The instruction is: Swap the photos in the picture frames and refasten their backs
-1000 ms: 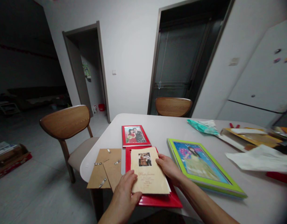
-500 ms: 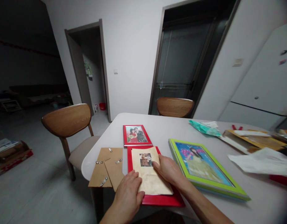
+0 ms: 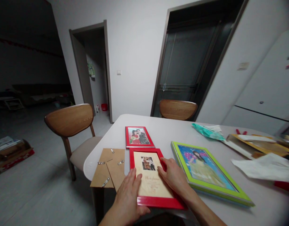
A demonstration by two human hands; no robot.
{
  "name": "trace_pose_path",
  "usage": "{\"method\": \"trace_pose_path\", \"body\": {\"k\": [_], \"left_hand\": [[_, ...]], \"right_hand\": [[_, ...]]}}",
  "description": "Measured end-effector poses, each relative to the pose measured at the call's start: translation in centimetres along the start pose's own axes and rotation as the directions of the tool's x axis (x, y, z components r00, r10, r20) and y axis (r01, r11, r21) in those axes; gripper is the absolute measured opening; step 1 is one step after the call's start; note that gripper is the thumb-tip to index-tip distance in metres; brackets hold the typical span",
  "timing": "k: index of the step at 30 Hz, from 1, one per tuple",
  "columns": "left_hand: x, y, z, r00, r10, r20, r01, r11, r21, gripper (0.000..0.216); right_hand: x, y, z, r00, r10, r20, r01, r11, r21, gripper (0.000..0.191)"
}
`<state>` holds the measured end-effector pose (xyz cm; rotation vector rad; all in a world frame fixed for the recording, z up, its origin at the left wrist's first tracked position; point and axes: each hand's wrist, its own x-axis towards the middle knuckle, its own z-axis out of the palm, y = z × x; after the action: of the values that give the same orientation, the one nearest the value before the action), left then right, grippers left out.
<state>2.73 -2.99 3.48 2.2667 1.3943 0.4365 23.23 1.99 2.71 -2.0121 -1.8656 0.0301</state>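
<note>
A red picture frame (image 3: 158, 202) lies at the near edge of the table. Inside its border rests a cream paper sheet (image 3: 146, 185) with a small printed photo and reddish lettering. My left hand (image 3: 128, 197) grips the frame's near left side, its fingers over the border and its thumb by the bottom corner. On the opposite side my right hand (image 3: 175, 177) is closed on the right border, its thumb at the sheet's edge; some of its fingertips are hidden. Left of the frame are overlapping brown backing boards (image 3: 104, 171) with metal clips.
Behind stands a smaller red frame (image 3: 138, 137) with a couple's photo. A green frame (image 3: 205, 169) lies to the right. Further right are a teal wrapper (image 3: 207, 131), white paper (image 3: 264, 166) and a yellow envelope (image 3: 259, 144). Wooden chairs (image 3: 70, 121) stand around the table (image 3: 168, 131).
The cream sheet has settled within the red frame's border, and its lettering now shows. My left hand has shifted down the frame's left side; the right has moved slightly right.
</note>
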Motion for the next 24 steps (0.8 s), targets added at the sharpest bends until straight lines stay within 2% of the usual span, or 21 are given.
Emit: {"method": "trace_pose_path", "body": {"k": [8,10,12,15,18,21,24], "left_hand": [[0.2,0.7,-1.5,0.995,0.092,0.035,-0.093,0.995,0.027,0.072],[0.0,0.5,-1.3,0.996,0.084,0.029,-0.085,0.996,0.026,0.074],[-0.2,0.2,-0.8,1.000,0.026,0.010,-0.026,0.999,0.038,0.081],[-0.4,-0.1,-0.2,1.000,-0.029,0.000,0.029,0.998,0.058,0.081],[-0.6,-0.1,-0.1,0.999,0.019,-0.028,-0.018,0.999,0.034,0.076],[-0.5,-0.2,-0.2,0.994,0.068,-0.086,-0.066,0.998,0.018,0.075],[-0.3,-0.7,-0.2,0.993,0.067,-0.094,-0.065,0.998,0.026,0.075]], "right_hand": [[0.0,-0.2,0.0,0.998,-0.040,0.051,0.038,0.999,0.026,0.032],[0.0,-0.3,0.0,0.999,-0.037,0.013,0.037,0.999,0.012,0.034],[0.1,-0.2,0.0,0.999,-0.042,-0.017,0.042,0.999,0.014,0.036],[0.3,0.2,0.1,0.999,-0.043,0.027,0.042,0.998,0.038,0.039],[0.4,0.6,0.1,0.996,-0.041,0.073,0.036,0.997,0.065,0.040],[0.3,0.5,0.0,0.998,-0.012,0.066,0.007,0.998,0.066,0.042],[0.2,-0.1,0.1,0.998,0.007,0.062,-0.010,0.999,0.051,0.043]]}}
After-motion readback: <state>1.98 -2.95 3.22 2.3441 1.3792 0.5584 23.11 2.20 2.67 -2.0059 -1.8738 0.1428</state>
